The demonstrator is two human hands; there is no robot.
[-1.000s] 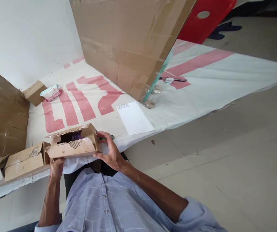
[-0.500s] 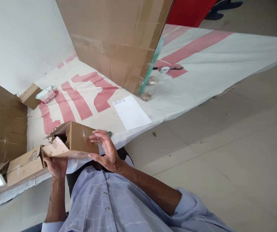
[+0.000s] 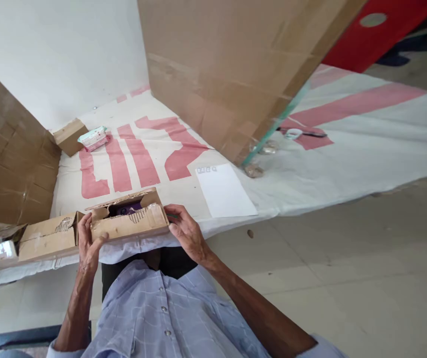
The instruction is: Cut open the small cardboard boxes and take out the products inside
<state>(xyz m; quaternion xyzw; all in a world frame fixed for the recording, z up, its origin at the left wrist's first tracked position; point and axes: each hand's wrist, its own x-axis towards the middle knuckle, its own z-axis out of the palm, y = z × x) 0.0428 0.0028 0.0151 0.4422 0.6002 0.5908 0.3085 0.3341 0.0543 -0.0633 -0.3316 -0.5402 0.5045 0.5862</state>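
A small cardboard box [image 3: 124, 227] lies at the table's front edge, its top partly open with torn flaps. Something purple [image 3: 129, 209] shows inside, too covered to name. My left hand [image 3: 88, 243] grips the box's left end, thumb on the front face and fingers over the end. At the opposite end, my right hand [image 3: 187, 232] holds the box with its fingers at the side and the thumb low near the front corner. A small green item [image 3: 172, 216] peeks out by my right fingers.
More cardboard boxes, one closed [image 3: 49, 237] and one open [image 3: 0, 248], line the edge to the left. Behind them stand a large carton [image 3: 15, 159], a small carton [image 3: 70, 136] and a wipes pack [image 3: 94, 138]. A paper sheet [image 3: 224, 191] and a tall cardboard panel [image 3: 216, 74] are right.
The box has come down from a tilted position to lie level on the table, its opening now facing up. My left hand has moved from under it to its left end. The view has shifted.
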